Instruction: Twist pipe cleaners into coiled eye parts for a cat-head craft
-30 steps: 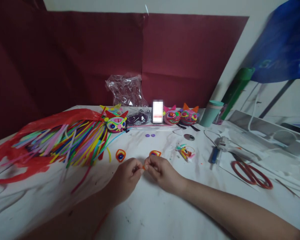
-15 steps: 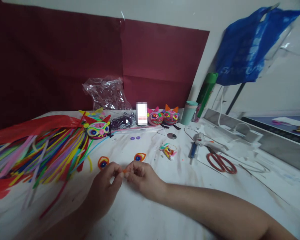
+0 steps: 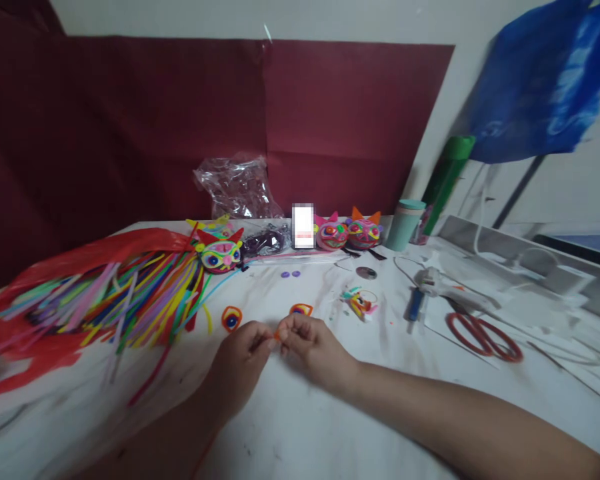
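Note:
Fingertips pinched, my left hand [image 3: 247, 350] and my right hand [image 3: 310, 347] meet over the white table [image 3: 300, 427]. Between them shows a small bit of orange pipe cleaner [image 3: 277, 336], mostly covered by the fingers. Just beyond my left hand lies an orange teardrop-shaped eye piece [image 3: 231, 319] with a blue centre. A matching eye piece [image 3: 301, 309] lies behind my right hand, which partly hides it. Farther back are two small purple discs [image 3: 291, 274].
Many coloured pipe cleaners [image 3: 145, 300] spread on red plastic at left. Decorated animal heads [image 3: 220, 255] line the back near a mint-green cup [image 3: 405, 225]. On the right are red-handled scissors [image 3: 484, 335], a glue gun [image 3: 433, 283] and cables. Colourful scraps [image 3: 361, 305] lie beyond my right hand.
The view has turned left, so everything sits farther right in the picture. Both hands keep pinching the orange pipe cleaner, and the right hand now covers more of the eye piece behind it.

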Action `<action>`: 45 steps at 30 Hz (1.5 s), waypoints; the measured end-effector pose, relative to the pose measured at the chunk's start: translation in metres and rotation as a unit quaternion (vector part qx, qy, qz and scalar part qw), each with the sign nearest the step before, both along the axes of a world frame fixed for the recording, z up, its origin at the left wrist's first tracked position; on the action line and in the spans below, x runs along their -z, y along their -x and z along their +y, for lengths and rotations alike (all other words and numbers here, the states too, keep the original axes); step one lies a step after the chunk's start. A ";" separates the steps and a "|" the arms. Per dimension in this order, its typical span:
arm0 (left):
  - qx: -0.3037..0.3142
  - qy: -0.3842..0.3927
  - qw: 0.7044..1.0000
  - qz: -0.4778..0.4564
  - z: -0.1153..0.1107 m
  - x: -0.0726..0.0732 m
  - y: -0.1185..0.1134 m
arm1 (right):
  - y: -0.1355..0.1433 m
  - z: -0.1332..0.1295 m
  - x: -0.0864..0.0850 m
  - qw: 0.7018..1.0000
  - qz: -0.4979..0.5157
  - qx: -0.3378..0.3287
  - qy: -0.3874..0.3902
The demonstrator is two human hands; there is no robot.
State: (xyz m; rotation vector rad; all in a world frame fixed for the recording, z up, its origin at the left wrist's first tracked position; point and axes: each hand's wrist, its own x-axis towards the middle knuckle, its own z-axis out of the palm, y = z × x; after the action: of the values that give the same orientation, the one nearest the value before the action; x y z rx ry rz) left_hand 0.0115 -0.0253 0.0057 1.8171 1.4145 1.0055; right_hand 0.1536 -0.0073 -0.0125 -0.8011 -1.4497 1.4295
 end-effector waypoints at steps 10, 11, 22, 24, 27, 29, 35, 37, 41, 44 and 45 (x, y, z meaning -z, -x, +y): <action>0.022 -0.036 0.999 0.018 0.001 0.009 0.005 | -0.007 0.003 -0.006 0.984 -0.129 0.001 -0.119; 0.024 -0.049 0.998 0.028 0.000 0.010 0.005 | -0.009 0.003 -0.008 0.970 -0.175 0.009 -0.168; 0.026 -0.096 0.987 0.123 -0.004 0.011 0.003 | -0.010 -0.005 -0.015 0.898 -0.298 0.037 -0.322; 0.029 -0.110 0.987 0.116 -0.005 0.011 0.003 | -0.010 -0.005 -0.014 0.901 -0.291 0.039 -0.318; 0.013 -0.113 0.989 0.094 -0.005 0.009 0.003 | -0.008 -0.004 -0.012 0.935 -0.241 0.025 -0.259; -0.006 -0.096 0.994 0.061 -0.004 0.007 0.004 | -0.006 -0.002 -0.010 0.969 -0.173 0.006 -0.176; -0.034 -0.044 0.998 0.009 -0.005 0.005 0.001 | -0.001 -0.003 -0.006 0.996 -0.063 -0.006 -0.062; -0.036 -0.033 0.999 0.007 -0.006 0.006 0.000 | -0.001 -0.004 -0.005 0.996 -0.064 -0.001 -0.064; 0.011 0.006 1.000 0.014 -0.004 0.006 0.002 | -0.004 -0.001 -0.005 0.991 -0.095 -0.011 -0.097; 0.028 -0.040 0.997 0.066 -0.001 0.005 0.006 | -0.007 0.001 -0.007 0.972 -0.176 -0.014 -0.153; 0.028 -0.058 0.994 0.086 -0.001 0.006 0.006 | -0.008 0.001 -0.008 0.960 -0.210 -0.009 -0.185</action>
State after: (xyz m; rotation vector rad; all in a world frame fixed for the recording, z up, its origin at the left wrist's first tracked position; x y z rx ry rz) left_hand 0.0050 -0.0259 0.0001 2.0593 1.4211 0.9395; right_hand 0.1616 -0.0063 -0.0041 -0.8817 -1.9790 0.9849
